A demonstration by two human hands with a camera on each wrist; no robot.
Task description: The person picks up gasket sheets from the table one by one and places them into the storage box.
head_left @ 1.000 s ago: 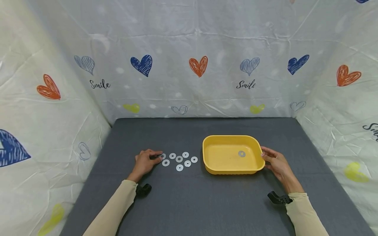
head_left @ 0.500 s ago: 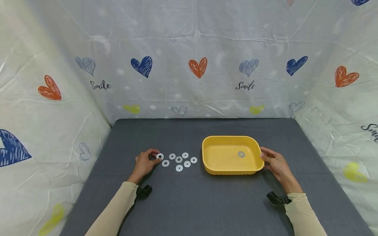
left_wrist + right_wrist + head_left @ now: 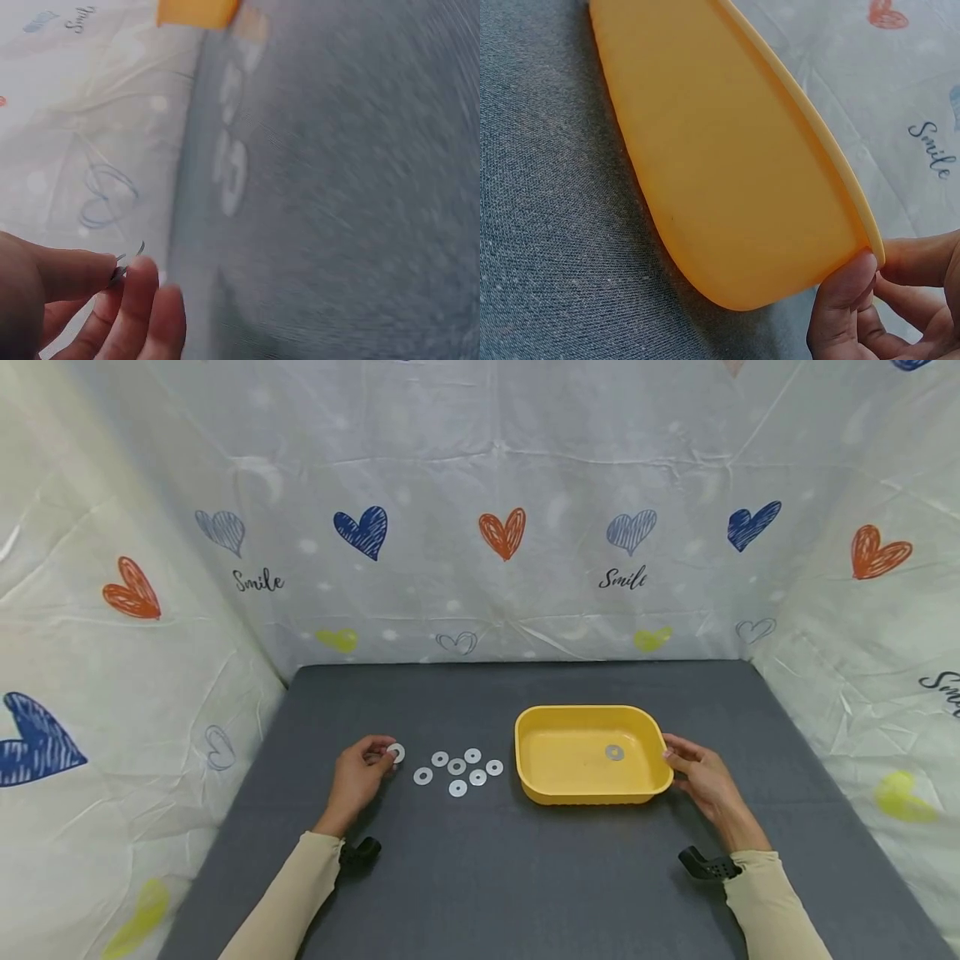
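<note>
Between the thumb and fingers of my left hand point(image 3: 354, 783) is a flat silver washer point(image 3: 399, 754), lifted off the cloth. In the left wrist view only a thin edge of that washer point(image 3: 140, 249) shows at the fingertips. Just right of this hand, several similar washers point(image 3: 457, 788) lie loosely grouped on the table. My right hand point(image 3: 703, 779) pinches the right end of a yellow plastic tray point(image 3: 588, 795) at its rim, as the right wrist view shows up close. Inside the tray, toward its right side, lies one washer point(image 3: 614, 752).
Dark grey cloth point(image 3: 540, 877) covers the table. A pale curtain point(image 3: 435, 460) printed with hearts and "Smile" rises along the back edge and both sides. Black wrist mounts point(image 3: 362, 853) sit on both forearms.
My left hand has picked up the leftmost washer and drawn it left, away from the group. The right hand and the tray have stayed in place.
</note>
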